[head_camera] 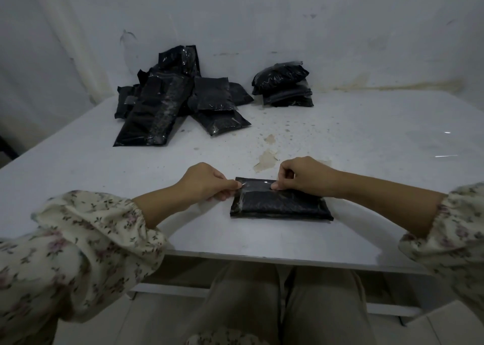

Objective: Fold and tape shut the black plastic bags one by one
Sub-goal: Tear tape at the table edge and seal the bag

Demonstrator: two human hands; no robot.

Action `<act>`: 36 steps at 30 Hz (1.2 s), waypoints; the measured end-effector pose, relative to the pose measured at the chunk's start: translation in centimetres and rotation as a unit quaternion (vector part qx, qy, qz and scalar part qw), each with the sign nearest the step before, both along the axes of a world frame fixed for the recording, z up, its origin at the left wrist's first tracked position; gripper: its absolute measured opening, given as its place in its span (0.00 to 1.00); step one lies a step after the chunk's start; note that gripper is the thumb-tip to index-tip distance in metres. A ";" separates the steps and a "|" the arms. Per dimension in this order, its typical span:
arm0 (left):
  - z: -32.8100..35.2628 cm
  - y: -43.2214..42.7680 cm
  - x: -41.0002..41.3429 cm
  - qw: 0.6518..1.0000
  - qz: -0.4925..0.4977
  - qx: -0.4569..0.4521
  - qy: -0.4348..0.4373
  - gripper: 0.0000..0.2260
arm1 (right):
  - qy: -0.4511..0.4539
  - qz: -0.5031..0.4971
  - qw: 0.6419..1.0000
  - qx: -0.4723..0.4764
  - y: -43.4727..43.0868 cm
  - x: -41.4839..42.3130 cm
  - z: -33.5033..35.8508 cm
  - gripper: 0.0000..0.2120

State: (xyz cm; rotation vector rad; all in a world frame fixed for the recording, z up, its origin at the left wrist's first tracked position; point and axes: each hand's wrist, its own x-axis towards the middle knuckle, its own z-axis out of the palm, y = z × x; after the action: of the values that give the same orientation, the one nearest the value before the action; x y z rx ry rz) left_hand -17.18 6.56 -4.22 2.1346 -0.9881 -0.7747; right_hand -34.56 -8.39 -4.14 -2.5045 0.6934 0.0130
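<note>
A folded black plastic bag (281,203) lies flat on the white table (104,187) near its front edge. A strip of clear tape (258,186) runs across the bag's far part, over the folded flap. My left hand (209,182) pinches the tape's left end at the bag's left corner. My right hand (301,178) pinches the tape's right end with thumb and fingertips. Both hands sit at the bag's far edge, one on each side.
A loose heap of black bags (167,106) lies at the back left of the table. A smaller stack of folded black bags (284,85) stands at the back right against the wall. Strips of clear tape (445,156) stick at the table's right edge.
</note>
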 end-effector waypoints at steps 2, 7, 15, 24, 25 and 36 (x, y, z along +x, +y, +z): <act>-0.1 -0.1 0.1 0.999 -0.011 0.003 -0.037 0.13 | -0.003 -0.004 1.000 -0.011 0.1 0.0 0.0 0.12; 0.1 0.3 0.6 0.999 -0.011 0.010 -0.047 0.13 | 0.016 -0.021 0.995 -0.095 0.2 -0.4 0.4 0.15; 1.4 -0.9 -0.9 0.997 -0.010 0.011 0.080 0.19 | 0.072 -0.047 0.987 0.134 0.3 -1.0 2.2 0.19; 4.3 -3.4 -1.7 0.971 -0.196 0.095 -0.103 0.11 | -0.050 -0.025 0.988 0.142 1.3 0.8 3.8 0.13; 4.7 -3.4 -1.4 0.971 -0.202 0.089 -0.094 0.11 | -0.060 -0.025 0.987 0.145 1.1 0.8 4.1 0.13; 5.8 -3.5 0.0 0.954 -0.191 0.076 -0.220 0.19 | -0.173 -0.088 0.952 0.239 -0.2 -0.9 4.4 0.10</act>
State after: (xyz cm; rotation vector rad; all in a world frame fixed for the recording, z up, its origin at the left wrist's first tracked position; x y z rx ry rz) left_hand -17.18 3.07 1.59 2.3356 -1.6598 -0.5704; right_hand -35.42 -8.58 0.24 -1.9109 0.6685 -0.2834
